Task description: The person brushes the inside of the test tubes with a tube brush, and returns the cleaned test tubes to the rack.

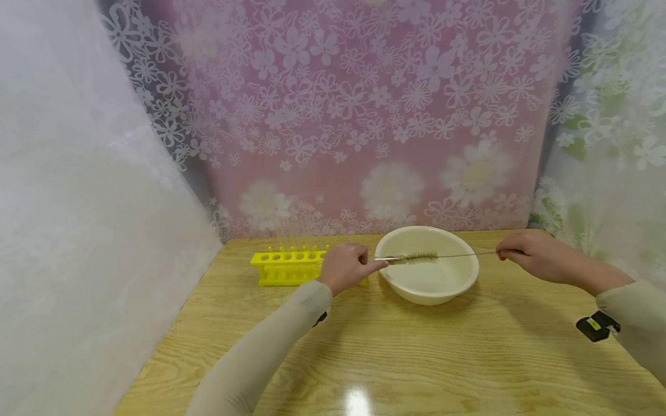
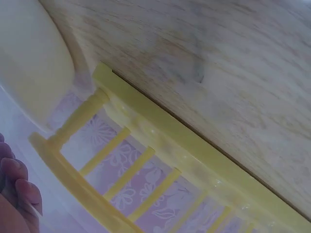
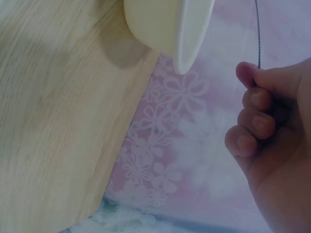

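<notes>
- We are judging the step in hand to be the brushing-out of a tube [image 1: 398, 259]; it is lying nearly level, its mouth facing three o'clock, above the nine o'clock side of the bowl [image 1: 421, 293].
- Our left hand [image 1: 344, 268] is gripping the tube from nine o'clock, its fingers curling round the glass and its thumb lying along it.
- Our right hand [image 1: 528, 254], out at three o'clock from the bowl, is pinching the wire of the brush [image 1: 424, 257] between thumb and forefinger, the other fingers curling in.
- The brush's tip is seemingly sitting inside the tube's mouth, while most bristles are showing outside, over the bowl; which way it is travelling, we cannot tell.
- The rack [image 1: 286, 282] is standing at nine o'clock from the bowl, with other tubes [image 1: 295, 231] standing in it.
- For the next move, we are probably needing both pieces in line: pushing toward nine for deeper scrubbing, or drawing toward three for finishing, without bending the wire or straining the glass.
</notes>
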Available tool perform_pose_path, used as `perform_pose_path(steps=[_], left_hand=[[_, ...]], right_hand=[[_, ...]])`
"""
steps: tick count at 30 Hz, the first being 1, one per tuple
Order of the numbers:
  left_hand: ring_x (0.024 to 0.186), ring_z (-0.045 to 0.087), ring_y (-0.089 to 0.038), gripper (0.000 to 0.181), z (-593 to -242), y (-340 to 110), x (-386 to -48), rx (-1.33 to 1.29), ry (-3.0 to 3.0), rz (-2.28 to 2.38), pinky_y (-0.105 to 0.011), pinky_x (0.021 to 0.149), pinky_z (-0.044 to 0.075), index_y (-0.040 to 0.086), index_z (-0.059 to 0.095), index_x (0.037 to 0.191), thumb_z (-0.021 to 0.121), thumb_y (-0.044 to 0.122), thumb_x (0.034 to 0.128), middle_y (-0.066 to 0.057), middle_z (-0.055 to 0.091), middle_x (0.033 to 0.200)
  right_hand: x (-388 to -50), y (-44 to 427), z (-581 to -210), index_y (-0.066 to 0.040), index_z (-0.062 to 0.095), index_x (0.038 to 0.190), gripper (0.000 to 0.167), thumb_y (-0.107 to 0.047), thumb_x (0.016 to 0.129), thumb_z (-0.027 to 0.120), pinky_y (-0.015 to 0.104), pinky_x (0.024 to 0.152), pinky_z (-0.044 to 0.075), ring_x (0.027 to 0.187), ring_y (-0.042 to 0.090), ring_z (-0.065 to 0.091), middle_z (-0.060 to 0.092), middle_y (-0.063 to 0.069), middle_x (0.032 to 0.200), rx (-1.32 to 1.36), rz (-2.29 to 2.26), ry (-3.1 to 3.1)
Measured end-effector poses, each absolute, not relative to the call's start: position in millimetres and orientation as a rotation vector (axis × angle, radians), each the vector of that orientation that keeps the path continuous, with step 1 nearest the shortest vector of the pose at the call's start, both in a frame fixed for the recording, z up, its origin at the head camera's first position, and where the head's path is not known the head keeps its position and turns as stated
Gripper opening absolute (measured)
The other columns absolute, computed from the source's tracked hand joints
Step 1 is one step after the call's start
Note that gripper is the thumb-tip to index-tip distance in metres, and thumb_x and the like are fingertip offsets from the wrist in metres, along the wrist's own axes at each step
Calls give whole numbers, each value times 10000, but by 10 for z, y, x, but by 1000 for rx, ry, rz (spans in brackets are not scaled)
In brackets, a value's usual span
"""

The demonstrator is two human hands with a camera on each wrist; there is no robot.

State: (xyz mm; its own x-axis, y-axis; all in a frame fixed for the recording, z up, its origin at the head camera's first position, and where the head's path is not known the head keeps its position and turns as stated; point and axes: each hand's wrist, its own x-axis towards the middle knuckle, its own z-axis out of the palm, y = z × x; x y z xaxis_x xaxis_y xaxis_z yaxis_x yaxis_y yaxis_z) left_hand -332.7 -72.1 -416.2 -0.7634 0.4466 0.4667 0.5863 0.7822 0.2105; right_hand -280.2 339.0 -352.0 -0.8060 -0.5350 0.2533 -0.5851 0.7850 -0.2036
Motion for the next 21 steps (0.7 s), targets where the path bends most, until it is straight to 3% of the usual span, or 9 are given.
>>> perform_pose_path(steps=[10, 21], left_hand=[[404, 294, -63, 570, -4174, -732, -3315, -787, -2552, -476, -224, 412, 218, 239, 475, 612, 553, 725, 898, 89, 398, 504], [412, 325, -49, 556, -4106, -658, -3305, -760, -2532, -483, -208, 408, 209, 241, 474, 625, 568, 718, 896, 101, 412, 517]], right_hand=[[-2811, 3418, -3540, -55, 734, 1136, 189, -53, 990, 613, 347, 739, 564, 937, 245, 697, 730, -30, 1020, 840, 408, -2828], [-2832, 3271, -3598, -90, 757, 1093, 172, -68, 988, 622, 307, 692, 548, 891, 211, 709, 747, -51, 991, 833, 469, -2770]])
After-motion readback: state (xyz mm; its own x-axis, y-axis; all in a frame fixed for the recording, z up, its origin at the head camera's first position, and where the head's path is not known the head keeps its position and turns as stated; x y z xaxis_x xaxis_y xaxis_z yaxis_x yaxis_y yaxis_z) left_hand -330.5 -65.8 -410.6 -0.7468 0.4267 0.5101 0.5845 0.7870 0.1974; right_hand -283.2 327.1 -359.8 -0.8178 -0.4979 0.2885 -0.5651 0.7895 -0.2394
